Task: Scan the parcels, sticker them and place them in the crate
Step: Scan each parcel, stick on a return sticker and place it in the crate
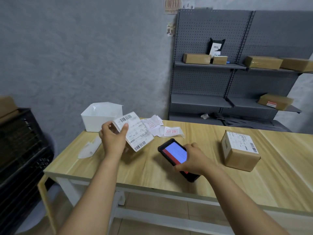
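Observation:
My left hand [113,136] grips a small parcel [135,133] above the table's left part, its white barcode label tilted toward me. My right hand [193,160] holds a black handheld scanner [174,153] with a lit blue and red screen, just right of that parcel and low over the table. A second cardboard parcel [238,150] with a shipping label stands on the table to the right. Red-printed stickers [171,131] lie loose behind the scanner. A dark crate [22,141] stands at the left, beside the table.
A white open box [101,119] sits at the table's [169,175] far left corner, and a white paper strip [88,148] lies near it. Grey pegboard shelves [220,65] behind the table carry several cardboard boxes and a black bag.

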`<state>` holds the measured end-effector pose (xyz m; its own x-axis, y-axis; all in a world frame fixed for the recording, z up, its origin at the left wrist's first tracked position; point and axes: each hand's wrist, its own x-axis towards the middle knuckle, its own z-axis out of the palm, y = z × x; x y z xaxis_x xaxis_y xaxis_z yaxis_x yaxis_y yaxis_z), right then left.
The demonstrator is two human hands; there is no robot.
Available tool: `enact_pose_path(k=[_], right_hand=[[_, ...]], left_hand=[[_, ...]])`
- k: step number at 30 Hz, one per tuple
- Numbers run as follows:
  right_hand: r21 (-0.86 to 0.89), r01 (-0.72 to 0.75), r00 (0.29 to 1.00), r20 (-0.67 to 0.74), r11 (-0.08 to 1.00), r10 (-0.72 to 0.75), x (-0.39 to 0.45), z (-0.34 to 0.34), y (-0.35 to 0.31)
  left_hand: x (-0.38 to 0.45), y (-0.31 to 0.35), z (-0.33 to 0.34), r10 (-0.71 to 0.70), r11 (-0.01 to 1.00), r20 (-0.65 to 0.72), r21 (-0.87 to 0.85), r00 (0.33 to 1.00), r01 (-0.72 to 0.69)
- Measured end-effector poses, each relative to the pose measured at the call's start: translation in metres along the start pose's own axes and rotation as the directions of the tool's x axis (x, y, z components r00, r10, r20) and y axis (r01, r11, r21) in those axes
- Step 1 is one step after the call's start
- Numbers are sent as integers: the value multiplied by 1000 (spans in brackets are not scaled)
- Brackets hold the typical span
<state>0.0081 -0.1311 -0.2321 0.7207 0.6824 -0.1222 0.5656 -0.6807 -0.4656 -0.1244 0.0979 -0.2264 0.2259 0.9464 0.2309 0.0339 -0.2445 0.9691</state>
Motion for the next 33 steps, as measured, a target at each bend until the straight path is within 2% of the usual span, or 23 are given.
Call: enact_pose_path(k=[3, 5, 8, 13, 16, 20, 27, 33], right_hand=[[-33, -182, 983, -38, 983, 181, -1, 16, 22], [-40, -229, 972, -72, 973, 225, -2, 26, 32], [-65, -242, 964, -127, 968, 232, -1, 33, 37], [-109, -289, 957, -43, 951, 286, 5, 28, 35], [35, -250, 967, -47, 967, 252, 11, 23, 30], [264, -173, 960, -169, 949, 222, 27, 19, 15], [359, -130, 937, -259, 924, 233, 58, 19, 2], [350, 36, 957, -283, 936, 69, 89, 26, -11]], left_hand=[[-8, -14, 4, -187, 982, 212, 22, 959, 187], [-16, -23, 7, -263, 964, 315, 66, 912, 256], [-28, -33, 12, -322, 946, 345, 151, 882, 286], [-36, -38, 21, -343, 934, 389, 235, 855, 268], [-35, -38, 23, -331, 939, 439, 243, 835, 245], [-23, -35, 24, -322, 940, 462, 258, 826, 222], [6, -33, 19, -266, 951, 472, 270, 840, 150], [39, -41, 31, -324, 908, 384, 384, 865, 169]])
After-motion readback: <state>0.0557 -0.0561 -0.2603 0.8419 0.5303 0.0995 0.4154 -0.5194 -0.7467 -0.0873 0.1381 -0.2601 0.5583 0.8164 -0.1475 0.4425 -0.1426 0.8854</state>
